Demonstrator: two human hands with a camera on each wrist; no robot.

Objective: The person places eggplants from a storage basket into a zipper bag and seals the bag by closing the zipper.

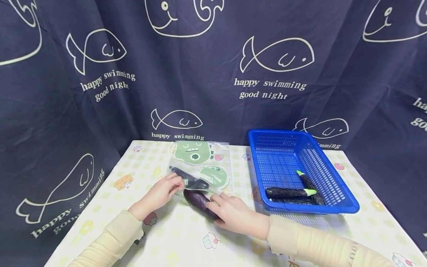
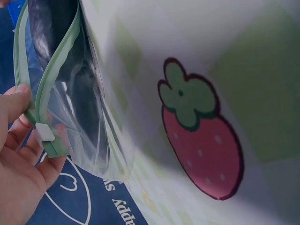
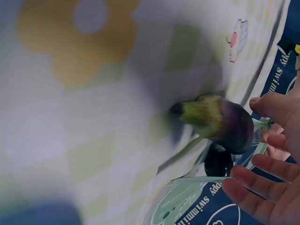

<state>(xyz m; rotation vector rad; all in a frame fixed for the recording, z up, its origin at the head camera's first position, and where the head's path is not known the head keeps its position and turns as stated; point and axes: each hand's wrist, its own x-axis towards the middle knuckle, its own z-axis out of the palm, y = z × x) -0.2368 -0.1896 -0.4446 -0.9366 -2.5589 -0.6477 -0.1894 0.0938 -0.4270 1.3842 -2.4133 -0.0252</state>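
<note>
A clear zip bag (image 1: 218, 176) with green printed shapes lies on the table, one dark eggplant (image 1: 198, 183) inside it. My left hand (image 1: 163, 191) pinches the bag's green zip edge (image 2: 57, 63) near the white slider (image 2: 45, 132), and the mouth stands apart there. A second purple eggplant (image 1: 197, 202) has its far end at the bag's mouth; its green stem end (image 3: 199, 115) points away from the bag. Over its near part is my right hand (image 1: 233, 213). In the right wrist view the thumb and fingers are extended beside the eggplant, not curled round it.
To the right stands a blue plastic basket (image 1: 310, 210) with several dark, long vegetables (image 1: 287, 193) with bright green tips. A patterned cloth (image 1: 176, 237) covers the table. Behind it hangs a navy curtain (image 1: 213, 74) with fish drawings.
</note>
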